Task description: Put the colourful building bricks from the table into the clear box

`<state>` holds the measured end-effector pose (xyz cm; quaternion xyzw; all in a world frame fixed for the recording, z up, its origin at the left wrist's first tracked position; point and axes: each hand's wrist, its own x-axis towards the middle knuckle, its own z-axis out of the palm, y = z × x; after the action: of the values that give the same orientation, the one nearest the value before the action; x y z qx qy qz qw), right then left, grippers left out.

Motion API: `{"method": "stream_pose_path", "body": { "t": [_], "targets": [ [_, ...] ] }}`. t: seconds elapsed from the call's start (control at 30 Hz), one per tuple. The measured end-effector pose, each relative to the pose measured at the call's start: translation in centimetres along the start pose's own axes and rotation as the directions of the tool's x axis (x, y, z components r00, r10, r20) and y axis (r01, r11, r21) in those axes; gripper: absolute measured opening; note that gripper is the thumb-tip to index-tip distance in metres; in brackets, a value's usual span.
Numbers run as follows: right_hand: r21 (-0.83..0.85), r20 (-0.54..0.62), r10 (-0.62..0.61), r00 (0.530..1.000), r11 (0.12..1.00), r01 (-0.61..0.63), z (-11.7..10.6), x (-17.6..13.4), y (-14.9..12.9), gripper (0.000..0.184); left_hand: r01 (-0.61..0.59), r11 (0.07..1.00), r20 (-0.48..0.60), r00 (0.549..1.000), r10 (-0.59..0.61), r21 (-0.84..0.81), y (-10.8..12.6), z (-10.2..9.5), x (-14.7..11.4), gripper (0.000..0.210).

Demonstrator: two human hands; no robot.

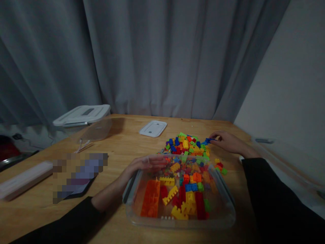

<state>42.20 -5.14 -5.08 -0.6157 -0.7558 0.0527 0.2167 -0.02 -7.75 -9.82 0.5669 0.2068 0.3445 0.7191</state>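
In front of me stands a clear plastic box (180,222) with loose toy building bricks in orange, yellow, red, blue and green inside. My left hand (147,163) lies across the box's far left corner, its fingers stretched out along the far rim. Beyond the box is a mixed heap of building bricks (186,145) on the table. At the heap's right side my right hand (224,139) pinches a dark blue toy brick (211,140) between thumb and fingers. Its exact shape is too small to make out. A few stray bricks (220,166) lie right of the box.
A white lid (153,128) lies flat at the back of the wooden table (119,142). A lidded clear bin (99,127) stands back left. On the left are a pale long case (27,179) and a partly blurred-out flat object (81,176). Another clear container (286,166) is at the right.
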Motion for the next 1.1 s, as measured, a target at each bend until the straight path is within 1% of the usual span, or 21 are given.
{"method": "stream_pose_path", "body": {
  "t": [0.17,0.37,0.47,0.53,0.6,0.67,0.77,0.9,1.0,1.1],
  "targets": [
    [0.026,0.014,-0.031,0.999,0.999,0.031,-0.9,-0.4,-3.0,0.027,-0.006,1.000,0.022,1.000,0.007,-0.014,0.0,0.0,0.0,0.044],
    [0.020,0.066,-0.081,0.995,0.997,0.080,-1.2,-0.9,-5.4,0.032,-0.004,1.000,0.033,0.999,0.005,-0.025,-0.2,0.0,0.2,0.049],
    [0.029,0.084,-0.119,0.989,0.993,0.117,-1.2,-1.2,-6.9,0.034,0.015,1.000,-0.013,1.000,-0.015,0.003,-0.2,0.1,0.2,0.046],
    [0.031,0.094,-0.148,0.985,0.989,0.146,-1.1,-1.4,-8.1,0.036,0.030,1.000,-0.048,0.998,-0.031,-0.007,-0.1,0.3,0.2,0.045],
    [0.032,0.100,-0.173,0.980,0.985,0.171,-1.1,-1.8,-9.4,0.037,0.034,0.999,-0.053,0.998,-0.035,-0.023,0.0,0.5,0.1,0.046],
    [0.046,0.112,-0.222,0.969,0.975,0.218,-1.1,-2.2,-10.7,0.035,0.039,0.999,-0.044,0.998,-0.039,-0.020,0.2,0.7,0.1,0.046],
    [0.096,0.136,-0.317,0.939,0.947,0.306,-1.1,-2.9,-12.4,0.030,0.030,1.000,-0.017,0.999,-0.030,0.000,0.2,0.6,0.1,0.045],
    [0.161,0.195,-0.363,0.911,0.928,0.335,-0.7,-3.9,-14.4,0.026,0.012,1.000,-0.001,1.000,-0.012,-0.013,-0.4,-0.1,0.2,0.045],
    [0.204,0.271,-0.382,0.884,0.920,0.335,0.5,-4.6,-15.8,0.024,-0.008,1.000,0.029,1.000,0.009,-0.016,-0.6,-0.5,0.3,0.047],
    [0.224,0.312,-0.423,0.851,0.903,0.367,2.3,-5.0,-16.9,0.022,-0.019,0.999,0.055,0.998,0.017,0.027,-0.5,-0.7,0.4,0.045]
  ]
}}
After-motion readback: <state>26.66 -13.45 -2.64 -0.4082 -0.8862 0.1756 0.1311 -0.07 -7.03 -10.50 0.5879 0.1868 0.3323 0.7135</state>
